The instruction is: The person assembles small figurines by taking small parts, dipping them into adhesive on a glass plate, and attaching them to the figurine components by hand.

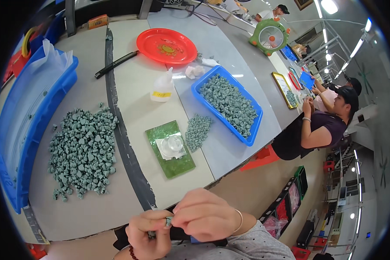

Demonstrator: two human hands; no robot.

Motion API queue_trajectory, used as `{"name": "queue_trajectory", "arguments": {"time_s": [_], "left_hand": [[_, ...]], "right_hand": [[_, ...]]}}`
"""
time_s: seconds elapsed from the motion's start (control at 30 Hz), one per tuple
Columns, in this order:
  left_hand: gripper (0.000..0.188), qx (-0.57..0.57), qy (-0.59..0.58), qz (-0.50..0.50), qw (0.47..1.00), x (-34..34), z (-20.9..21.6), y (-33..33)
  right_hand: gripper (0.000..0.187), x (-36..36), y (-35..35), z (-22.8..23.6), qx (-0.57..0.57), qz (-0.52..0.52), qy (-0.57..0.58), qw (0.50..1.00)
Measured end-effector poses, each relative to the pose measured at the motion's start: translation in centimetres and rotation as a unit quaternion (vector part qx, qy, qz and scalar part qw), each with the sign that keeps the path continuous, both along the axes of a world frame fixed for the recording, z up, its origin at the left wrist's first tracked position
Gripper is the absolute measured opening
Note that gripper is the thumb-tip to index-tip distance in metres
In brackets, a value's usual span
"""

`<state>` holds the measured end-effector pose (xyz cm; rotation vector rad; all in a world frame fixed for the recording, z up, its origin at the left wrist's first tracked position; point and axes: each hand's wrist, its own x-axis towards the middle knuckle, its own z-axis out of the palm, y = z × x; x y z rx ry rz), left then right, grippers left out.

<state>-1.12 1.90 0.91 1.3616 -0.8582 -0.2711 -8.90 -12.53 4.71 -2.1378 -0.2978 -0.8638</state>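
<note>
My left hand is closed at the table's near edge, pinching a small grey-green piece between thumb and forefinger. More grey-green shows between its curled fingers. My right hand comes in from the right, its fingertips pressed together against that piece; whatever they grip is hidden. Beyond my hands, a green mat carries a small clear round dish on white paper. A little heap of fine grey-green pieces lies beside the mat. To the left spreads a larger pile of chunkier grey-green pieces.
A blue tray of grey-green pieces stands at the right, a long blue bin far left. Behind are a white bottle, black pen, red plate and green fan. Co-workers sit along the table's right side.
</note>
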Motion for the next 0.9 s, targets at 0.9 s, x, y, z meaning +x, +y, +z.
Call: {"name": "queue_trajectory", "arguments": {"time_s": [0.9], "left_hand": [[0.022,-0.194,0.849,-0.200,0.449,1.1,2.0,-1.6]], "right_hand": [[0.014,-3.6,-16.3,-1.7,-0.178,-0.524,0.041,0.832]]}}
